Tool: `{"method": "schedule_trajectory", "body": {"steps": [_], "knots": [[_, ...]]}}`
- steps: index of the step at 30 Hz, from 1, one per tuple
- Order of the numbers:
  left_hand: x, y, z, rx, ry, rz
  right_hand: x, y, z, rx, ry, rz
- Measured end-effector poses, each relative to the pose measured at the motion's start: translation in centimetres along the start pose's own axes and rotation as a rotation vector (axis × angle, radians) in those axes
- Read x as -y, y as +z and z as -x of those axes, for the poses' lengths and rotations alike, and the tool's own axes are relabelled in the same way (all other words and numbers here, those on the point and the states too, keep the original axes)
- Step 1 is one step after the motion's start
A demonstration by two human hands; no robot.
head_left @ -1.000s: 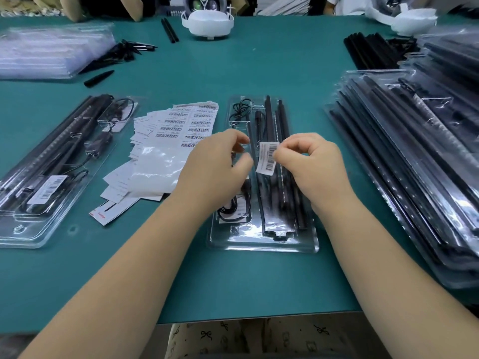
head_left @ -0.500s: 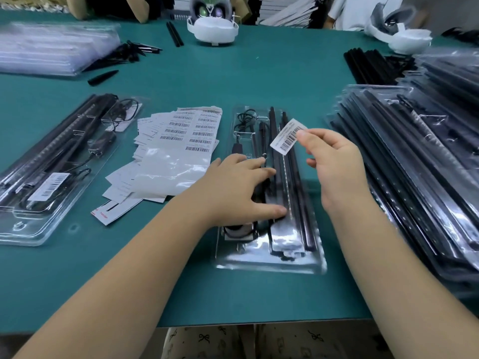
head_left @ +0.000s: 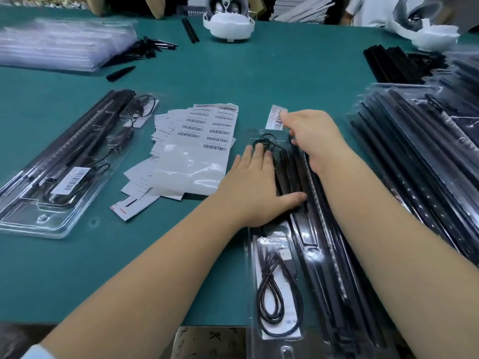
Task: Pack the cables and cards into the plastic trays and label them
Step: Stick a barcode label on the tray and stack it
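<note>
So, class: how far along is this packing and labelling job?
Done: the left tray is packed and carries a barcode label, and packed trays are stacked on the right. In hand: the left hand presses the middle tray while the right hand holds its label. Left: sticking it on; label sheets remain.

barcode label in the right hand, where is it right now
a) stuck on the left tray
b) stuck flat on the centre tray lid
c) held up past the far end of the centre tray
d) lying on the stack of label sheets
c: the right hand pinches the barcode label at its fingertips, out beyond the far end of the centre tray, while the left hand lies flat on that tray.
</note>
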State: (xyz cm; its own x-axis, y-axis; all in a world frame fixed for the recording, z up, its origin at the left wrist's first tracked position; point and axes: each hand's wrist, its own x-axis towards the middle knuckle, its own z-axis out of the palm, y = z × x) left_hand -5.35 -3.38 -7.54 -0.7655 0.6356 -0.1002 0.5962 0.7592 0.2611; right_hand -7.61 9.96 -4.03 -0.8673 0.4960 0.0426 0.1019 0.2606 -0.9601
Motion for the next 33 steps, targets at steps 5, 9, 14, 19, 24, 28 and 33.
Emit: {"method": "schedule_trajectory", "body": {"steps": [5,9,14,19,24,28,33], "knots": [[0.0,0.1,-0.2,-0.034,0.011,-0.075,-1.3,1.3,-0.3,-0.017,-0.101,0.093],[-0.3,0.2,0.2,-0.084,0.000,-0.014,-2.1,1.5,-0.2,0.016,-0.142,0.244],[-0.8,0.2,1.2,-0.349,-0.060,-0.127,-2.5,1.4,-0.4,0.046,-0.225,0.394],[-0.6,0.5,1.1,-0.288,-0.083,-0.092,-2.7,1.4,-0.6,0.098,-0.232,0.439],[-0.3,0.5,1.0,-0.271,-0.031,-0.097,-2.7,1.5,-0.7,0.102,-0.317,0.601],[-0.4,0.5,1.0,-0.296,-0.014,-0.123,-2.6,1.5,-0.7,0.111,-0.337,0.669],[-0.6,0.3,0.9,-0.286,-0.026,-0.146,-2.4,2.2,-0.9,0.085,-0.209,0.702]]}}
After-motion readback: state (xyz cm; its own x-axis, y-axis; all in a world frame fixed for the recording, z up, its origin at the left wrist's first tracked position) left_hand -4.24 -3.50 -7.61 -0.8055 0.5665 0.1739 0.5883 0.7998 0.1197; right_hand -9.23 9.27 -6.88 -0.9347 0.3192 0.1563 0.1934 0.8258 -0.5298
